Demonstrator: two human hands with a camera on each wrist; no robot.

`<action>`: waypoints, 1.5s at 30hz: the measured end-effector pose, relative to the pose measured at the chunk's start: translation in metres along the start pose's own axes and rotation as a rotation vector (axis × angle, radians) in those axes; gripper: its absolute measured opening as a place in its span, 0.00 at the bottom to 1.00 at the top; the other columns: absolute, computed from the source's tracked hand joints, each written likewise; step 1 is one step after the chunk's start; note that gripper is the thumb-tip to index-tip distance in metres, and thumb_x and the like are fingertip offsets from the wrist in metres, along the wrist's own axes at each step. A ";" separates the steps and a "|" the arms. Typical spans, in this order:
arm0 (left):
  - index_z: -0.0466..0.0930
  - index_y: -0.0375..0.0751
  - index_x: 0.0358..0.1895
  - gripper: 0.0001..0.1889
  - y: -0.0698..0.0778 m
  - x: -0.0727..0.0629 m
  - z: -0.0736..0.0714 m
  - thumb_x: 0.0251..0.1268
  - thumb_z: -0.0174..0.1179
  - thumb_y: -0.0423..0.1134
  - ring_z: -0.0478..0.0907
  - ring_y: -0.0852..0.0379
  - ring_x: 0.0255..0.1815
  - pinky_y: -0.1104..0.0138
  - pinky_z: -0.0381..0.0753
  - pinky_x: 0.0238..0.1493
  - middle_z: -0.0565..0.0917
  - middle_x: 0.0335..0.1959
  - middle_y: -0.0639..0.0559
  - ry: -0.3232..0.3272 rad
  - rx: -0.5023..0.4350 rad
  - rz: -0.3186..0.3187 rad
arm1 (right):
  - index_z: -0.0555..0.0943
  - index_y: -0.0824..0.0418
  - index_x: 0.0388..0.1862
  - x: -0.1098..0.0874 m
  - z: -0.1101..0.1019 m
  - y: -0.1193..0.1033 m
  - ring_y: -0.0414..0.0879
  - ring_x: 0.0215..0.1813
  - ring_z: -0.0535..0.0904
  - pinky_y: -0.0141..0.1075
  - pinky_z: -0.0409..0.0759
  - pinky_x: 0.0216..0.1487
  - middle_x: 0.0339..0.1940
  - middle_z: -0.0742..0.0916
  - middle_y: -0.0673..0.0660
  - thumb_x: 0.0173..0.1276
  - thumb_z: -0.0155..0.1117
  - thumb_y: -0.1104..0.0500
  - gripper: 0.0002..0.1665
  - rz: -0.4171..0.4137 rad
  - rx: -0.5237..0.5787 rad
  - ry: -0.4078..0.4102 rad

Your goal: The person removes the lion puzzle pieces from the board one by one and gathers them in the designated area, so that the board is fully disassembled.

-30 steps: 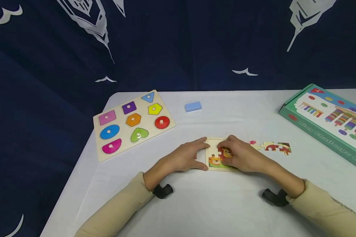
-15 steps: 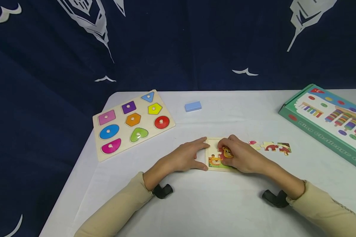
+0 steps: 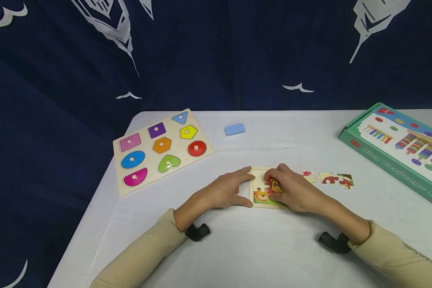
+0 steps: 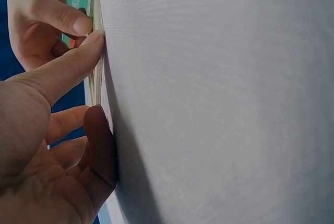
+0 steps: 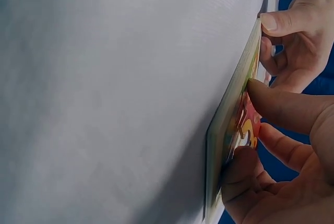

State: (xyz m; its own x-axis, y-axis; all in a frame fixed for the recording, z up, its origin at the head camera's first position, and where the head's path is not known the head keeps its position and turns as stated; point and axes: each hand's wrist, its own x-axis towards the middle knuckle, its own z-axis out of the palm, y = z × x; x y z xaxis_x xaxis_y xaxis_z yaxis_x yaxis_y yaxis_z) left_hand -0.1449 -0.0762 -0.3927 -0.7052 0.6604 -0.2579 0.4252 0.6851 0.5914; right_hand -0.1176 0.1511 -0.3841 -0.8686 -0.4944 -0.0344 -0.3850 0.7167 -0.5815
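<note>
A small wooden jigsaw tray (image 3: 259, 172) lies on the white table in front of the person. At its left side the left hand (image 3: 225, 190) holds the tray edge, thumb at the near corner and fingers at the far one. The right hand (image 3: 297, 190) reaches over the tray's right part and pinches a red jigsaw piece with a lion face (image 3: 276, 186) between thumb and fingers. That piece (image 5: 249, 117) shows close over the tray in the right wrist view. A piece with an orange animal face (image 3: 261, 196) lies in the near left corner. The hand hides the tray's right side.
Several loose jigsaw pieces (image 3: 327, 178) lie in a row right of the tray. A shape puzzle board (image 3: 147, 140) with coloured knobbed shapes is at the back left. A blue block (image 3: 234, 129) lies behind the tray. A green game box (image 3: 399, 152) stands at the right.
Hardly anything moves. The right hand stays on the lion piece with only a slight shift, and the left hand keeps its place at the tray edge.
</note>
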 end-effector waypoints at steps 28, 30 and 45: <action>0.69 0.43 0.71 0.39 0.000 0.000 -0.001 0.56 0.73 0.48 0.73 0.62 0.31 0.72 0.72 0.34 0.56 0.79 0.50 -0.008 -0.005 -0.014 | 0.80 0.60 0.43 0.001 0.005 -0.007 0.44 0.31 0.71 0.38 0.69 0.31 0.34 0.77 0.53 0.57 0.75 0.61 0.16 0.010 -0.041 0.119; 0.69 0.43 0.71 0.39 0.000 0.000 -0.001 0.57 0.73 0.48 0.73 0.62 0.32 0.73 0.72 0.35 0.56 0.78 0.50 -0.008 -0.002 -0.008 | 0.81 0.60 0.44 -0.001 0.004 -0.008 0.43 0.32 0.71 0.38 0.69 0.31 0.34 0.78 0.53 0.58 0.74 0.60 0.16 0.003 -0.041 0.131; 0.69 0.43 0.71 0.39 0.000 0.001 0.000 0.56 0.73 0.48 0.73 0.62 0.32 0.72 0.72 0.39 0.57 0.78 0.50 0.004 0.003 -0.002 | 0.85 0.60 0.46 -0.021 -0.007 -0.007 0.41 0.29 0.70 0.35 0.68 0.29 0.34 0.80 0.48 0.58 0.74 0.58 0.17 -0.042 -0.063 0.216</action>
State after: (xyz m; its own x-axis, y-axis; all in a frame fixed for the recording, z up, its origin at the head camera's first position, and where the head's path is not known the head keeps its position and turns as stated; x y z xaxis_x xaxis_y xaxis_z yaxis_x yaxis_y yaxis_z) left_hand -0.1456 -0.0759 -0.3933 -0.7078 0.6583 -0.2562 0.4261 0.6871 0.5885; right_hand -0.0988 0.1600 -0.3738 -0.8954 -0.4127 0.1671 -0.4349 0.7305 -0.5265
